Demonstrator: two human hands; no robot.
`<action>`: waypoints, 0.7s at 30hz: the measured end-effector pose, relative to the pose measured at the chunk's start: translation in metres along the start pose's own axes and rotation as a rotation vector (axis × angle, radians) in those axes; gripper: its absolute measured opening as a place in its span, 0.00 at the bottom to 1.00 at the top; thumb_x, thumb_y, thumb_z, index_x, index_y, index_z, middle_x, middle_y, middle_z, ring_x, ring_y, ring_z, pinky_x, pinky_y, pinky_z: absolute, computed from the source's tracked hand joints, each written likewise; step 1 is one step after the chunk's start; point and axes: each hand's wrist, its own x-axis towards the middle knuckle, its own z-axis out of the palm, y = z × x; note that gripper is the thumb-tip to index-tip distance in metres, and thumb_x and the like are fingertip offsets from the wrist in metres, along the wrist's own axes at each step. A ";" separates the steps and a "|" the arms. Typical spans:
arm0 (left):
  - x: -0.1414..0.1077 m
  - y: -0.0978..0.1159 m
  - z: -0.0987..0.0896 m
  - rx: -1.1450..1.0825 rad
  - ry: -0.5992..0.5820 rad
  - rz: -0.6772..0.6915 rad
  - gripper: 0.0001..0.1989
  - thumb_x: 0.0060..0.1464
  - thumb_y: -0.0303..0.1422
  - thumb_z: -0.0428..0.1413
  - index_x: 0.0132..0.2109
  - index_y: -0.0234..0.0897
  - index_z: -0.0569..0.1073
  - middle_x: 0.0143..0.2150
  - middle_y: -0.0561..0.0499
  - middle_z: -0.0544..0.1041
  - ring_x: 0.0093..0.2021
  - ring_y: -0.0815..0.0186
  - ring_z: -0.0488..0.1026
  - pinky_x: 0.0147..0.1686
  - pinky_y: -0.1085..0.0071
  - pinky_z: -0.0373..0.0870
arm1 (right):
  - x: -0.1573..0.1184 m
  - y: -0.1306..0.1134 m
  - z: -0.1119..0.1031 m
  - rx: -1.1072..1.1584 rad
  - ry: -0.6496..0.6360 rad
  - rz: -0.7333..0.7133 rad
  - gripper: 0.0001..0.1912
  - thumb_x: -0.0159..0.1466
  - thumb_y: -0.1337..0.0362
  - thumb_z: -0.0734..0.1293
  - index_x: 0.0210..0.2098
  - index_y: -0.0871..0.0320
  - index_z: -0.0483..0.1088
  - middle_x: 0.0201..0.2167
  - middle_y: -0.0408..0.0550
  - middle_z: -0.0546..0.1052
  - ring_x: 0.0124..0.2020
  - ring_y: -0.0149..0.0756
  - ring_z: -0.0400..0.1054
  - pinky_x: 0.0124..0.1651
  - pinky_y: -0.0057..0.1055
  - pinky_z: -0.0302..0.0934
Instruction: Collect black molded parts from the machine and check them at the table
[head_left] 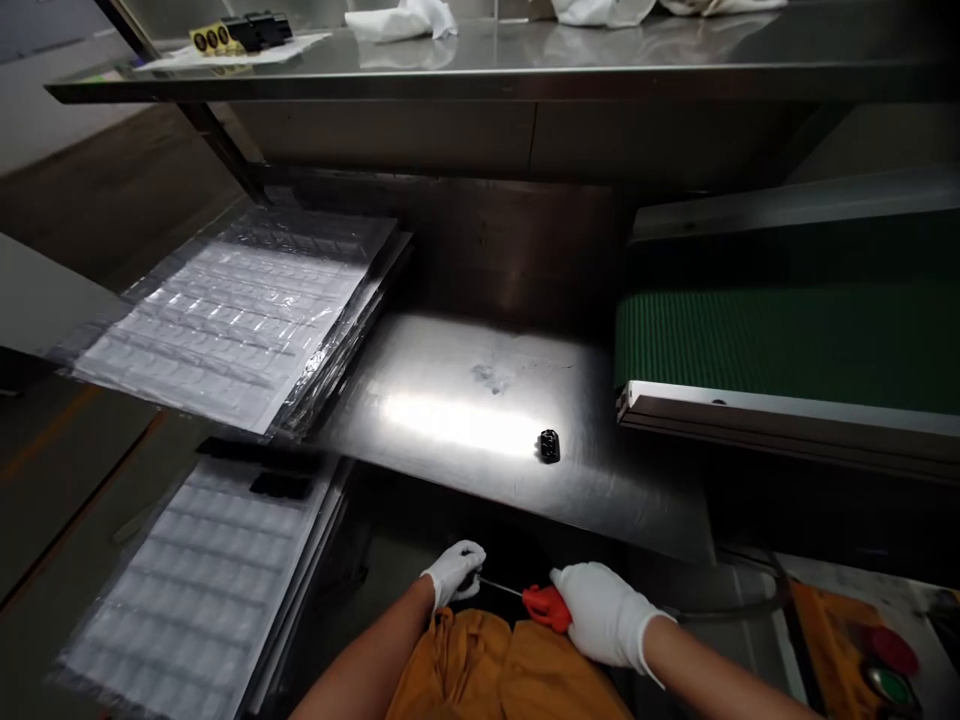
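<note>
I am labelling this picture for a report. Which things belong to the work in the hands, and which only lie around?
In hand:
- right hand grips the red-handled screwdriver
- left hand closed at its tip; anything held there is hidden

Lying about:
- small black part on the steel table
- clear trays
- green conveyor belt
- white cloths on the shelf

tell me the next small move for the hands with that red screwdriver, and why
Probably steady the screwdriver tip into whatever the left hand pinches: the right hand grips its red handle and the shaft points straight at those fingers, though the piece itself is hidden.
</note>
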 end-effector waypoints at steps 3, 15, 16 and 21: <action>0.003 -0.011 -0.009 -0.053 -0.025 -0.052 0.07 0.59 0.35 0.54 0.34 0.38 0.66 0.26 0.57 0.66 0.21 0.75 0.61 0.23 0.78 0.61 | -0.005 -0.008 0.004 -0.004 -0.022 0.058 0.13 0.54 0.65 0.63 0.38 0.61 0.74 0.36 0.60 0.79 0.39 0.56 0.75 0.39 0.40 0.64; -0.008 -0.062 -0.042 -0.221 -0.079 -0.173 0.20 0.54 0.46 0.59 0.27 0.36 0.65 0.20 0.57 0.64 0.18 0.75 0.59 0.21 0.77 0.58 | -0.013 -0.038 0.027 0.008 -0.111 0.116 0.16 0.52 0.67 0.64 0.40 0.58 0.75 0.38 0.56 0.80 0.39 0.52 0.75 0.37 0.36 0.63; -0.010 -0.063 -0.041 -0.237 -0.085 -0.173 0.19 0.54 0.46 0.59 0.27 0.36 0.65 0.21 0.57 0.64 0.18 0.75 0.60 0.21 0.77 0.58 | -0.013 -0.040 0.027 0.001 -0.119 0.115 0.17 0.51 0.67 0.65 0.40 0.59 0.75 0.38 0.56 0.80 0.39 0.52 0.75 0.37 0.36 0.64; -0.019 -0.070 -0.030 -0.328 -0.076 -0.167 0.16 0.57 0.41 0.58 0.28 0.35 0.66 0.21 0.56 0.66 0.19 0.75 0.61 0.21 0.78 0.59 | -0.014 -0.041 0.028 -0.063 -0.163 0.095 0.18 0.51 0.66 0.65 0.40 0.61 0.75 0.39 0.59 0.79 0.40 0.54 0.75 0.37 0.38 0.65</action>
